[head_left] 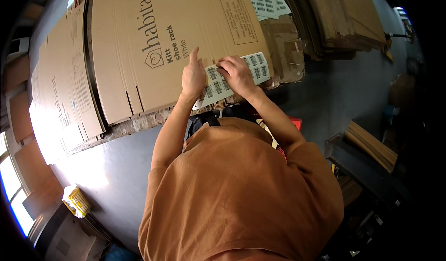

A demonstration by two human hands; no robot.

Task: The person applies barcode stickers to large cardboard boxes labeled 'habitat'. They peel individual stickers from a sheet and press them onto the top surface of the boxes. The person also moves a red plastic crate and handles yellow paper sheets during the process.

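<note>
At upper centre, the right hand [236,76] pinches the label sheet [215,89], left hand [193,78] loosely open; hasty pulling could tear it.

The carton [195,24] lay flattened, a broad brown board with dark print, a house-shaped outline and narrow slots cut into its near edge. The sheet [217,88], white with rows of black barcodes, lay flat on it along that edge, toward the right corner.
</note>
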